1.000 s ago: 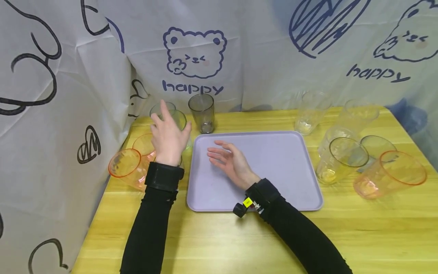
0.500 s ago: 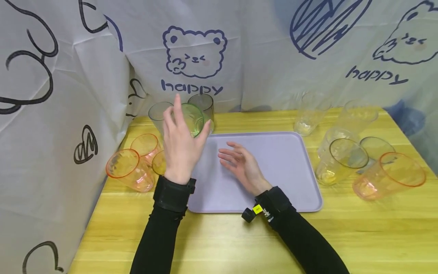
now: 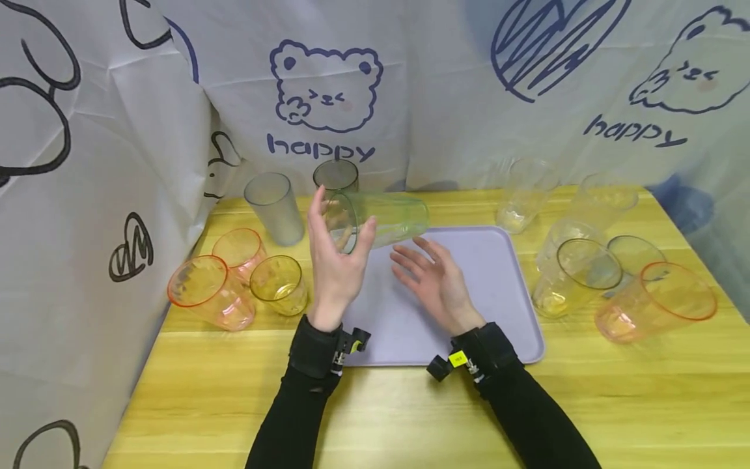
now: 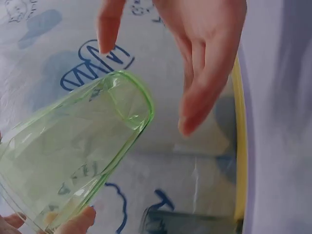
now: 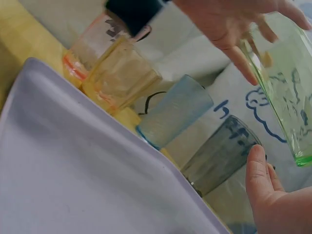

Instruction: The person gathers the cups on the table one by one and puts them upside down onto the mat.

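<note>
My left hand [image 3: 336, 277] grips a clear green tumbler [image 3: 394, 220] near its rim, raised over the back left part of a lilac tray [image 3: 504, 332]. The tumbler lies on its side in the air, its base pointing right. In the left wrist view the thick green base [image 4: 134, 100] faces my right hand [image 4: 204, 53], with a gap between them. Over the middle of the tray, the right hand [image 3: 436, 286] has its fingers spread and relaxed, holding nothing. Its thumb [image 5: 257, 170] shows below the tumbler in the right wrist view.
Left of the tray stand a frosted blue-grey tumbler [image 3: 275, 208], a yellow glass [image 3: 280, 286] and two orange ones [image 3: 205, 283]. A smoky grey glass [image 3: 336, 173] is behind the held tumbler. Several glasses, including an orange one [image 3: 656, 303], crowd the right side. A printed cloth [image 3: 457, 130] hangs behind.
The left hand has lifted the green tumbler from the back left group, carried it right and tipped it onto its side. My right hand has drifted right over the tray, fingers still loose.
</note>
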`<state>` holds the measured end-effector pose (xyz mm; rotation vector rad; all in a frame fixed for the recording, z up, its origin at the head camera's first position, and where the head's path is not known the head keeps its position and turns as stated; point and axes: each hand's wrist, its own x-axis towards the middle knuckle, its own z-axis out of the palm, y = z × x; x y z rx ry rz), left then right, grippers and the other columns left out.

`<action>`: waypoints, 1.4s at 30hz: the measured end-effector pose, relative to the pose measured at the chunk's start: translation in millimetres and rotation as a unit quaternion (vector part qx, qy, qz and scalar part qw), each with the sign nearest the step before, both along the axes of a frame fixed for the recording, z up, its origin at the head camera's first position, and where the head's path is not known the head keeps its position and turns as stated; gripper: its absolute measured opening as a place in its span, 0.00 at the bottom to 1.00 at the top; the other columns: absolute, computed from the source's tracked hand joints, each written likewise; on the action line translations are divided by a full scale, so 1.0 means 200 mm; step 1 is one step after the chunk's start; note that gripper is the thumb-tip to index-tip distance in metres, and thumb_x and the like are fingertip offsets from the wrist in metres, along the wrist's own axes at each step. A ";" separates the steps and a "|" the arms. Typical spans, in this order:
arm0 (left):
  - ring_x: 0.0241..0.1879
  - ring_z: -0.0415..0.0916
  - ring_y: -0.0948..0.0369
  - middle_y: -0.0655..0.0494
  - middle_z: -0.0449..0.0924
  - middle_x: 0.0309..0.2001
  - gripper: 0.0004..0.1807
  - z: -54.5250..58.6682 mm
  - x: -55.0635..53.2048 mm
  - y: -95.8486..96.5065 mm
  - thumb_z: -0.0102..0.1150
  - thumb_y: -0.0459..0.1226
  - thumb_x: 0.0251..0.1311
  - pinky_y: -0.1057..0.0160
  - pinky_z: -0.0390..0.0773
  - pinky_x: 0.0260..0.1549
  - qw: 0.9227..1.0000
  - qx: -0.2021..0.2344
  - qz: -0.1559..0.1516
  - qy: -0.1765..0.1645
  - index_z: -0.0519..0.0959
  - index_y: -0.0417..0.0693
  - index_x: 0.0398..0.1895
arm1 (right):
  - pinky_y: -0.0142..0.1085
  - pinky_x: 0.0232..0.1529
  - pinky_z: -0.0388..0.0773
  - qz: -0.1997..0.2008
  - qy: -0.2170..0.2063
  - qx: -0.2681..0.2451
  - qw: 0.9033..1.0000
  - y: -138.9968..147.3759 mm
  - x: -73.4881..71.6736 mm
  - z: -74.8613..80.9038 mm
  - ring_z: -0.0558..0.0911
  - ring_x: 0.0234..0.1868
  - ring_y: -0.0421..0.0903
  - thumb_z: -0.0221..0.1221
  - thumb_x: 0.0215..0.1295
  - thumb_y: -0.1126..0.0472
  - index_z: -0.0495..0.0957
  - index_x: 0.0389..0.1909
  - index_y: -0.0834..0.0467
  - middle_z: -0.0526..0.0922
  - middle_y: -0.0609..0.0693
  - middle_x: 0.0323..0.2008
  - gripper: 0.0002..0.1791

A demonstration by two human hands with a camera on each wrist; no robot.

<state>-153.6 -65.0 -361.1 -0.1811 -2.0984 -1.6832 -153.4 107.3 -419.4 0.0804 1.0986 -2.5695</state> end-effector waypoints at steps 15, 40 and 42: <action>0.65 0.68 0.42 0.38 0.59 0.69 0.48 -0.05 -0.02 0.06 0.57 0.55 0.64 0.42 0.79 0.57 0.995 0.068 -0.070 -0.031 0.47 0.49 0.80 | 0.38 0.68 0.74 -0.020 0.027 -0.078 0.996 0.07 -0.03 0.02 0.78 0.61 0.44 0.53 0.73 0.38 0.66 0.66 0.48 0.77 0.50 0.58 0.28; 0.76 0.56 0.43 0.40 0.54 0.77 0.40 -0.10 -0.04 0.05 0.53 0.46 0.69 0.40 0.57 0.76 0.985 -0.021 -0.133 -0.105 0.50 0.48 0.79 | 0.37 0.60 0.79 -0.088 0.087 0.039 0.992 0.13 -0.04 0.06 0.81 0.52 0.40 0.55 0.75 0.49 0.73 0.54 0.48 0.83 0.42 0.49 0.13; 0.77 0.54 0.46 0.42 0.53 0.77 0.42 -0.10 -0.04 0.04 0.57 0.47 0.67 0.41 0.56 0.76 0.987 -0.082 -0.120 -0.072 0.51 0.46 0.79 | 0.37 0.58 0.80 -0.099 0.100 0.073 0.987 0.13 -0.04 0.07 0.81 0.50 0.39 0.54 0.75 0.53 0.73 0.54 0.49 0.82 0.41 0.47 0.11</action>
